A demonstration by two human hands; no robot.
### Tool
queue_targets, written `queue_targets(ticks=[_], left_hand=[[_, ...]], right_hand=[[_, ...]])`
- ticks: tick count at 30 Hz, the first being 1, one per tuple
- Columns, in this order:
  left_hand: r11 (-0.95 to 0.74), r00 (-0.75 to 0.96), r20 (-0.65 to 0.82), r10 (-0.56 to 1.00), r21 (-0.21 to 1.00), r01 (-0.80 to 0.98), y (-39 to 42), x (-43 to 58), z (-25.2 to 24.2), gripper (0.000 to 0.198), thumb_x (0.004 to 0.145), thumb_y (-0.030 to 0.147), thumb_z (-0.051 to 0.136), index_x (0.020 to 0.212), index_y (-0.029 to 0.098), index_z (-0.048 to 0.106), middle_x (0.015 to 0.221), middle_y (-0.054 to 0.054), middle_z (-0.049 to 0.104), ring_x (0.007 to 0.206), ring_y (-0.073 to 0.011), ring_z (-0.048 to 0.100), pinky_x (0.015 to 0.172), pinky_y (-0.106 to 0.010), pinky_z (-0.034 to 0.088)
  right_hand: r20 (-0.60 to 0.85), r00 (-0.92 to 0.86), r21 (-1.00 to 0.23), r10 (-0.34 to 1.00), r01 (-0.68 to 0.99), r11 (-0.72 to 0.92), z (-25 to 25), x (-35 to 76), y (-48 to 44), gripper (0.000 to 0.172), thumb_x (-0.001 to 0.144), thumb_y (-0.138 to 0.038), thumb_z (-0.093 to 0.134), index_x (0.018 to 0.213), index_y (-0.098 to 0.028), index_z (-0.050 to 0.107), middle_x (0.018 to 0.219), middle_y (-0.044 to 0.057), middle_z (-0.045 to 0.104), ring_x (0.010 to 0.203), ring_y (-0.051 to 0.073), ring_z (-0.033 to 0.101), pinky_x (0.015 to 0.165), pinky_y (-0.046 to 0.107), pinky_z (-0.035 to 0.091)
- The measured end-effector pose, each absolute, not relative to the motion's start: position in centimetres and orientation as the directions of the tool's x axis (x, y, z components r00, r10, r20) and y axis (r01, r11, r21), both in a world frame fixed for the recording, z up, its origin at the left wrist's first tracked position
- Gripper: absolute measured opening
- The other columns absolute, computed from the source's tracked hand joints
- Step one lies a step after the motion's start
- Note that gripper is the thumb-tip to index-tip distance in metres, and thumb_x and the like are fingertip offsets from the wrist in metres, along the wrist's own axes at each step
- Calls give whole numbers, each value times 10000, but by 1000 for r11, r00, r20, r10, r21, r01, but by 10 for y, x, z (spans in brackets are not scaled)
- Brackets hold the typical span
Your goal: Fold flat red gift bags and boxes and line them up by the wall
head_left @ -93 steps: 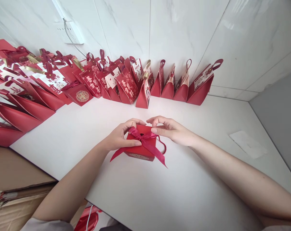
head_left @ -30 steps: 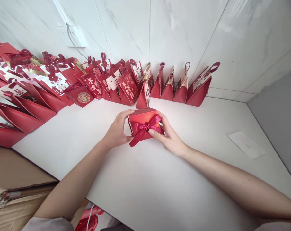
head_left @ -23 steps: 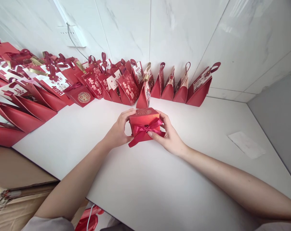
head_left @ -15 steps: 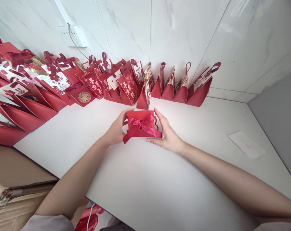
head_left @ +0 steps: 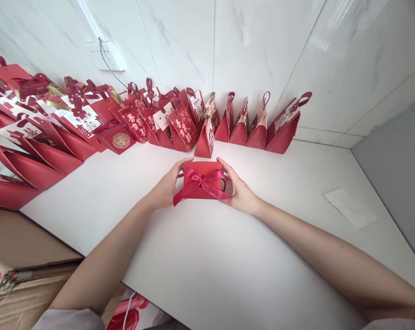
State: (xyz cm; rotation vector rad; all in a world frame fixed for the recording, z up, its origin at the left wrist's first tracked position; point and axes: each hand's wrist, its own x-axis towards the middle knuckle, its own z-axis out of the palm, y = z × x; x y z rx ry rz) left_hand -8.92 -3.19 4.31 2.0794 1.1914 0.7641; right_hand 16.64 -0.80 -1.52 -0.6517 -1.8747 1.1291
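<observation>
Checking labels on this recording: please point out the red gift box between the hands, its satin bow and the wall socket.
Red gift box (head_left: 202,194), head view: lower part of its near face.
Satin bow (head_left: 201,179), head view: its central knot.
Wall socket (head_left: 112,55), head view: bare right half of its plate.

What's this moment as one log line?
left hand: cupped at left side of red box | right hand: cupped at box's right side | pink bow: facing camera | red gift bags: behind
</observation>
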Motion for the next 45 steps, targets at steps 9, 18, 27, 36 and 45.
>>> queue_targets(ticks=[9,18,27,36,45], left_hand=[[-395,381,184,906,691,606,-32,-89,42,902,692,280,773,1456,224,297,1426,-137,474,1284,-312,516,1088,-460,438],[-406,394,178,902,663,629,-31,-92,40,957,723,317,762,1517,254,231,1529,-140,388,1326,-326,489,1107,-479,420],[-327,451,124,884,852,408,-24,-93,32,1115,680,456,818,1560,289,154,1571,-161,323,1412,-374,379,1089,-532,429],[7,306,-97,947,959,283,-21,-85,23,765,798,608,638,1424,237,402,1446,-165,485,1188,-313,587,817,-403,596],[-8,320,-96,943,951,310,-23,-84,27,851,773,637,647,1454,224,349,1442,-175,476,1142,-301,602,809,-382,578]], right_hand=[[313,-578,-922,753,5,387,-11,168,-9,1083,702,-82,678,1567,-327,74,1593,122,221,1366,316,436,1058,497,464],[295,-575,-929,763,13,369,-12,168,-10,1081,706,-105,678,1566,-335,64,1585,124,231,1327,310,467,993,470,510],[137,-582,-984,802,-175,41,-6,165,-3,812,797,-364,721,1497,-276,319,1438,82,506,1169,264,589,913,414,554],[-13,-582,-979,813,-160,-130,-7,171,5,567,875,-549,633,1344,-255,509,1198,69,678,998,212,679,886,363,555],[-29,-580,-979,814,-148,-141,-4,170,5,575,849,-528,664,1324,-245,505,1215,73,648,986,210,672,880,371,545]])
